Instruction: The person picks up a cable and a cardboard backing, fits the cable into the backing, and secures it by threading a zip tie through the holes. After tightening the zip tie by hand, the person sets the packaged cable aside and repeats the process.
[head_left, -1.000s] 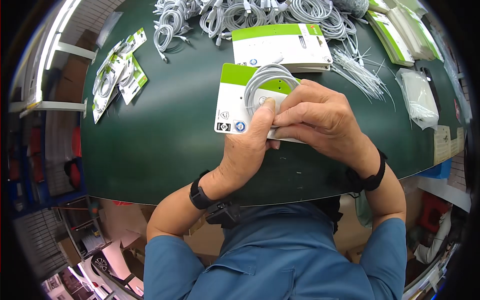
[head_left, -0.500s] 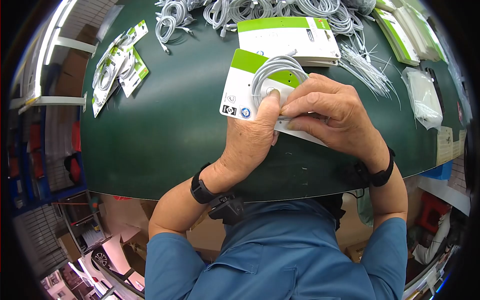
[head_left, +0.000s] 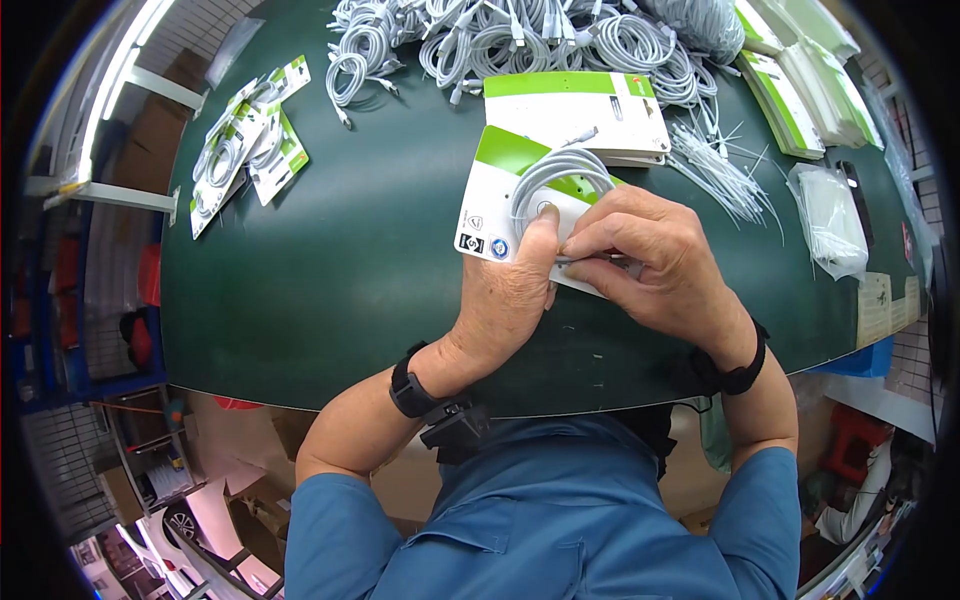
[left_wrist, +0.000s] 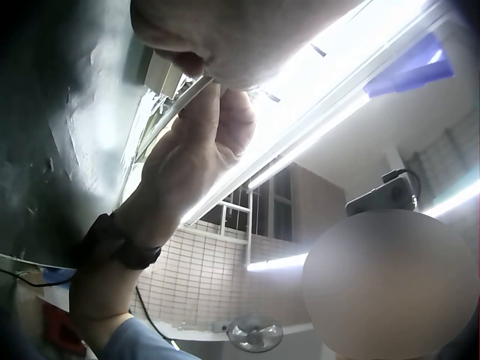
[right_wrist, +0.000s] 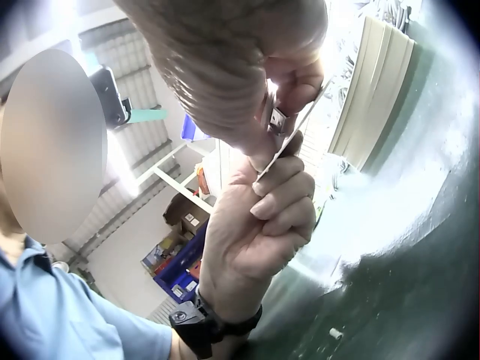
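Note:
In the head view a green-and-white card (head_left: 487,195) is tilted above the table, with a coiled grey-white cable (head_left: 535,180) lying against its face. The left hand (head_left: 508,292) grips the card's lower edge, its thumb pressing on the coil and its fingers curled behind, as the right wrist view shows. At the coil's lower right, the right hand (head_left: 655,250) pinches something thin between thumb and index finger; its fingers hide most of it. A metal plug (right_wrist: 277,120) shows between the hands in the right wrist view.
A card stack (head_left: 570,110) lies just beyond the hands, with a cable pile (head_left: 500,40) behind. Loose white ties (head_left: 715,170) and a bag of ties (head_left: 830,220) are on the right, more cards (head_left: 780,105) at back right. Carded cables (head_left: 240,150) lie on the left.
The card has tilted and shifted slightly right since the earliest frame, both hands moving with it. The left thumb still presses the coil and the right hand keeps its pinch.

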